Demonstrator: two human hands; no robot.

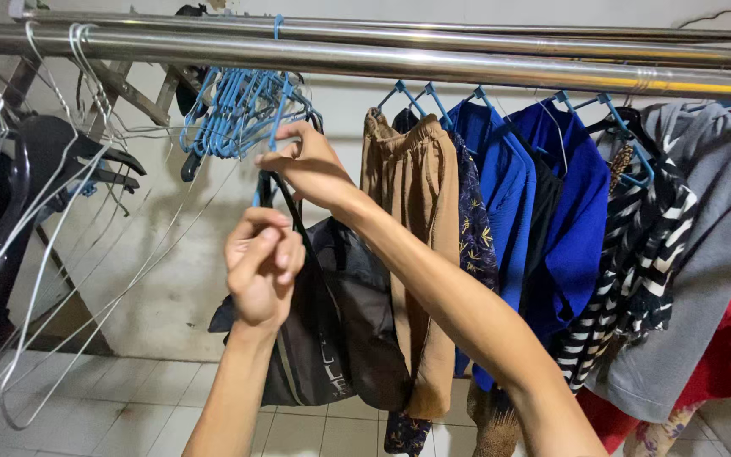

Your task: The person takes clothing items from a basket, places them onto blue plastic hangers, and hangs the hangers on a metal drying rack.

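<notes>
Right hand [308, 165] is up at the bunch of blue plastic hangers [243, 110] on the steel rail [433, 61], fingers pinching one. Left hand [262, 264] is curled shut, gripping the strap of the dark grey fabric bag [344, 330], which hangs just below, beside the tan trousers [420, 220].

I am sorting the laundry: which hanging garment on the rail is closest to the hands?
The tan trousers, leftmost of the hung row, right beside the right hand; the blue garments and the striped one hang farther right.
</notes>
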